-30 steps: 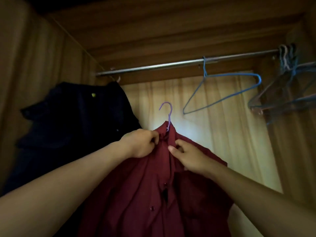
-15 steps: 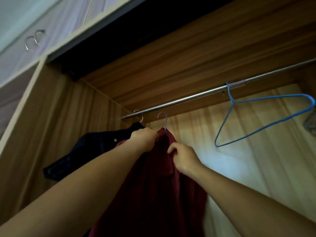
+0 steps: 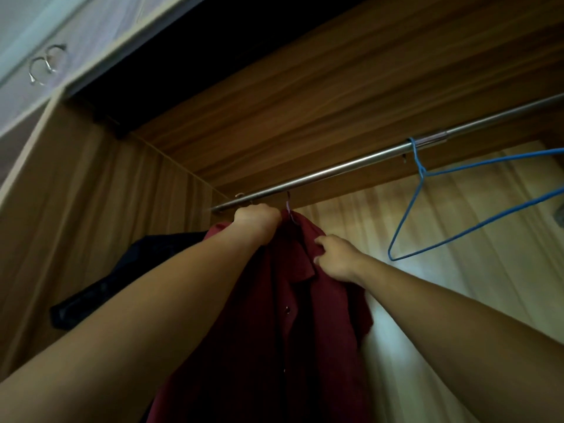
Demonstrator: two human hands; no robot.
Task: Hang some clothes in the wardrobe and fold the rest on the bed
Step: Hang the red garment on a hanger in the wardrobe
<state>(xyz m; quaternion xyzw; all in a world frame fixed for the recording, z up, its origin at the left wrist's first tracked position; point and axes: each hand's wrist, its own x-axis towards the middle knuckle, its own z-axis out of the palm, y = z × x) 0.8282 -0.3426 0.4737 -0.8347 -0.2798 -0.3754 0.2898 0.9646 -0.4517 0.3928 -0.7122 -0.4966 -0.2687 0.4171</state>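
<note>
right hand (image 3: 335,259): pinching the collar edge of the red shirt (image 3: 305,315), probably to keep it square on the hanger while it goes up
left hand (image 3: 258,221): fisted round the shirt's neck just under the hook, carrying the weight
red shirt: hanging long-ways straight down, collar up by the rail, button front facing the camera
purple hook (image 3: 288,203): right at the rail (image 3: 335,172), can't tell if it's actually over it yet
dark garment (image 3: 122,285): already hung to the left, touching the red one
blue hanger (image 3: 457,215): empty, further right along the rail
</note>
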